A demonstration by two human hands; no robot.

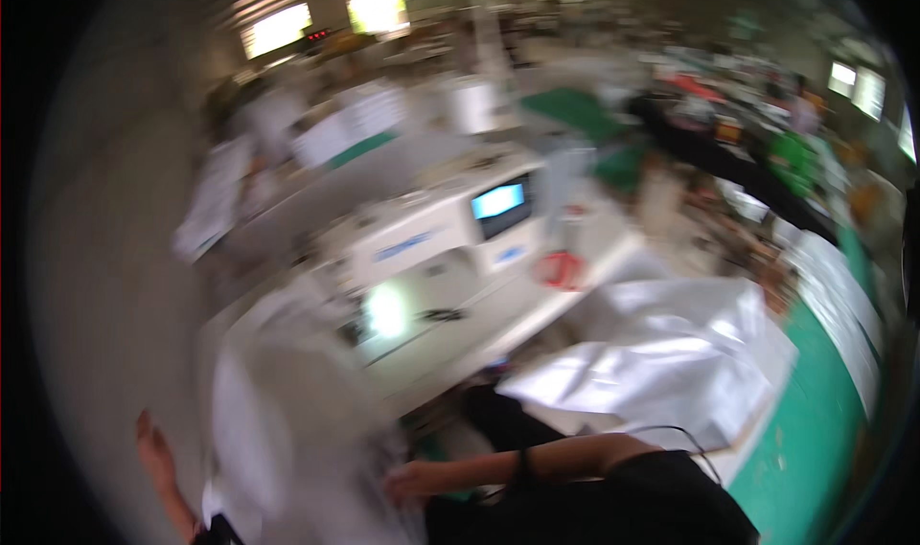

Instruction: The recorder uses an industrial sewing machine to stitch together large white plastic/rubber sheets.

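The whole picture is smeared by motion. My right hand [414, 478] reaches leftward from a black sleeve, its fingers curled on the edge of a white cloth [287, 420] that hangs over the near end of the sewing table [537, 306]. My left hand [153, 459] is stretched out at the lower left, beside the cloth, with nothing seen in it. Behind the cloth stands a white sewing machine [422, 234] with a lit blue screen [498, 200] and a bright lamp spot [386, 310] under its arm.
A heap of shiny white fabric [671, 358] lies on the table to the right, above a green floor [810, 420]. A small red object [559, 269] sits by the machine. More tables, machines and blurred people fill the hall behind.
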